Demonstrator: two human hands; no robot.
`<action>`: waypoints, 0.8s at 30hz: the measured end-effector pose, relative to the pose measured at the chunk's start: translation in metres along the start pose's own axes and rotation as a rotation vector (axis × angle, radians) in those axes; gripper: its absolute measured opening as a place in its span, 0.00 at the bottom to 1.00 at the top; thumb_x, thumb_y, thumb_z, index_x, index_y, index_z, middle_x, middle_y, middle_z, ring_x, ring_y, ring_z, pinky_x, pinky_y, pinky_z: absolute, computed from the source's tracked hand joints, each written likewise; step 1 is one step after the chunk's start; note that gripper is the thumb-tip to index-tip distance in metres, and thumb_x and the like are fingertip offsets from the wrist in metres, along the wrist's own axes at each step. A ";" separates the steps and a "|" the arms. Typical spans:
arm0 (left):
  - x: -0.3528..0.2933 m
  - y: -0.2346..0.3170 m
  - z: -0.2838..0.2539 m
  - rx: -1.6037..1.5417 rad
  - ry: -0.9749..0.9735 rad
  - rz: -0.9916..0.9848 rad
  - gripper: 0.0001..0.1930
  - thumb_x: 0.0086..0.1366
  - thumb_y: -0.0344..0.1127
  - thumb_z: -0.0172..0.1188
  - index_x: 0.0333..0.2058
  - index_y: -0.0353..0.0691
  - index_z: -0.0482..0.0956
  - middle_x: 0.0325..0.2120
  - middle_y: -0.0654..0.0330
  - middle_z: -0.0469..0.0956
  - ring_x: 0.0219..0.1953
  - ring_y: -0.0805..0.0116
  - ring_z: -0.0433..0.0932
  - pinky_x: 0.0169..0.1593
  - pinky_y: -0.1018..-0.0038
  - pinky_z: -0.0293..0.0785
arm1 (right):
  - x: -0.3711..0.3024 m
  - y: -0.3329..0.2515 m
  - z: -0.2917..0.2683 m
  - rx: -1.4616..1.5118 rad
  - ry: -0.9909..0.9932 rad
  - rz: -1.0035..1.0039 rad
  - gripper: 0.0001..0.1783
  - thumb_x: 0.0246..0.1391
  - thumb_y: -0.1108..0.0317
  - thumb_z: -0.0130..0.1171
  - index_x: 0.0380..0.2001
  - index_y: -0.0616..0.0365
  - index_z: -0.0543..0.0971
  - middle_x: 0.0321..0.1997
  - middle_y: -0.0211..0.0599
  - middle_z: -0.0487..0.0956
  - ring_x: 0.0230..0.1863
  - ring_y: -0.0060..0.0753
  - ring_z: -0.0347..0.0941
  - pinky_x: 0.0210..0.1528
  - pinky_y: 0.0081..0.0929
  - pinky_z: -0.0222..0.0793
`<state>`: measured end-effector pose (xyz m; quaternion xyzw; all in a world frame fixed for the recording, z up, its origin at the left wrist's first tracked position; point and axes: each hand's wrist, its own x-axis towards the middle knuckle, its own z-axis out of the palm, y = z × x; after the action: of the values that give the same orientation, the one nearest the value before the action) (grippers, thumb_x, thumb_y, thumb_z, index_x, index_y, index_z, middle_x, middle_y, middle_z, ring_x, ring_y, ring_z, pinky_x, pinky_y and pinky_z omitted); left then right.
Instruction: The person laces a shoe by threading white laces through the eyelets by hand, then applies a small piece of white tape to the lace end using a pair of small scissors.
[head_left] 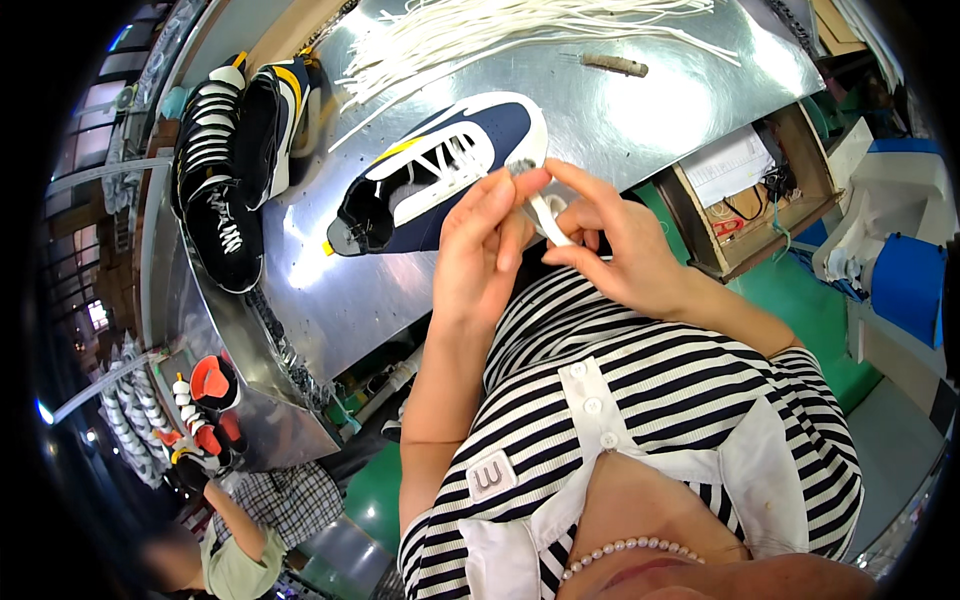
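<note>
A navy, white and yellow sneaker (515, 115) lies on the metal table, its white lace crossed through part of the eyelets. At the toe end of this shoe, both hands are raised close together. Between them bends a white shoelace (548, 220), a flat strip. My left hand (480, 225) pinches it with thumb and fingers. My right hand (620, 240) is closed on the lower part of the same strip. A small grey fuzzy patch (521, 166) shows by the left fingertips; I cannot make out what it is.
White laces (470, 45) lie in a loose heap at the far side of the metal table (360, 310). Nearby rests a wooden-handled tool (615, 65) with thin prongs. Black shoes (215, 180) stand left; an open drawer (730, 255) juts out right. Another person (245, 545) works lower left.
</note>
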<state>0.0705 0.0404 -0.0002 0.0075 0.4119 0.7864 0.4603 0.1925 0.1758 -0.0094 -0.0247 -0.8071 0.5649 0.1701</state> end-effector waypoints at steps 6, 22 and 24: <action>0.012 -0.003 0.011 -0.024 0.063 -0.016 0.12 0.68 0.37 0.57 0.43 0.33 0.76 0.42 0.53 0.83 0.15 0.84 0.60 0.30 0.84 0.62 | -0.003 0.008 0.000 -0.138 0.036 -0.191 0.36 0.50 0.73 0.64 0.62 0.57 0.63 0.27 0.34 0.74 0.29 0.39 0.72 0.33 0.32 0.68; 0.023 -0.006 0.014 0.418 0.082 0.185 0.12 0.68 0.37 0.55 0.39 0.33 0.79 0.39 0.49 0.83 0.14 0.85 0.60 0.19 0.87 0.56 | -0.018 0.018 0.006 0.234 0.053 -0.299 0.27 0.46 0.71 0.70 0.52 0.57 0.75 0.26 0.30 0.73 0.24 0.26 0.71 0.29 0.23 0.68; 0.022 -0.011 0.015 0.469 0.056 0.227 0.12 0.69 0.38 0.54 0.39 0.33 0.79 0.39 0.51 0.84 0.15 0.85 0.62 0.20 0.87 0.58 | -0.019 0.019 0.005 0.298 0.023 -0.259 0.27 0.47 0.74 0.69 0.53 0.59 0.73 0.26 0.29 0.73 0.26 0.23 0.73 0.30 0.21 0.68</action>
<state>0.0714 0.0688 -0.0056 0.1383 0.5920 0.7160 0.3433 0.2060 0.1733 -0.0329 0.0982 -0.7090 0.6512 0.2522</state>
